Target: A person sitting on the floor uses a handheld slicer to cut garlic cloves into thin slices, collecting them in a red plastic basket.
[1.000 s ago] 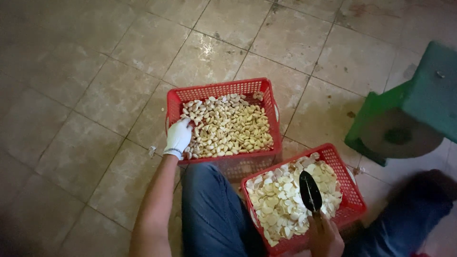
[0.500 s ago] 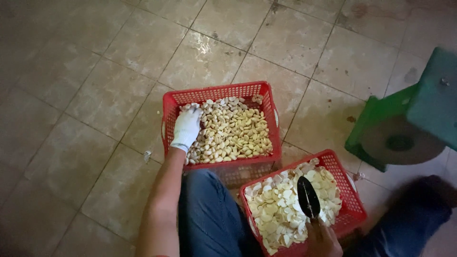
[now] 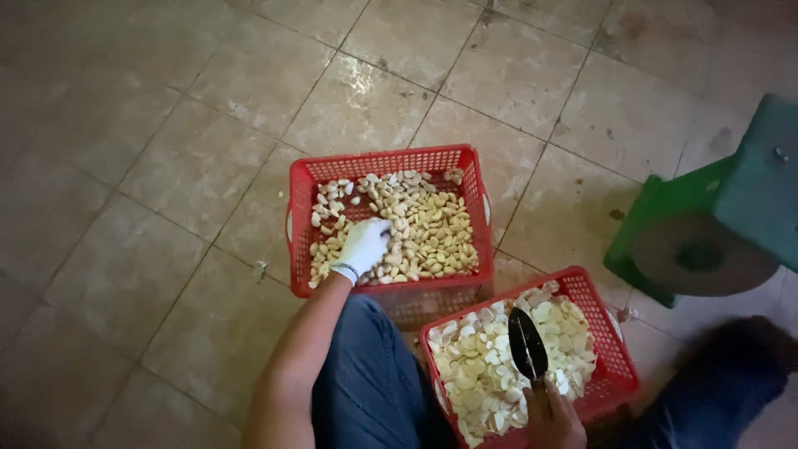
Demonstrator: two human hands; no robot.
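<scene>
Left hand (image 3: 364,246), in a white glove, plunged into the far red crate (image 3: 384,163), fingers curled together down among the pale yellow pieces (image 3: 424,233); whether any piece is actually clamped between them cannot be told. Bare forearm running back from that hand toward the blue-trousered knee (image 3: 370,382) just below the crate's near wall. Pieces heaped mostly to the right of the gloved hand and beyond it, thinner to its left, where some crate floor shows.

Right hand (image 3: 553,418), bare, low at the frame's edge, closed around the handle of a dark, broad-bladed knife (image 3: 527,342). Blade pointing away from that hand, lying over the paler, whiter cut pieces (image 3: 482,374) that fill the near red crate (image 3: 613,366). This second crate tilted askew, its far corner just beside the first crate's near right corner, propped at the knee rather than flat.

Well to the right of the right hand, a green stand (image 3: 665,216) carrying a round grey disc (image 3: 702,258), with a green block (image 3: 761,179) above it. Dark shape (image 3: 731,366) nearer to that hand, below the disc, too dim to identify. Beige tiled floor (image 3: 166,166) all around, stained, with a small scrap (image 3: 260,269) lying to the left of the gloved hand outside the crate.
</scene>
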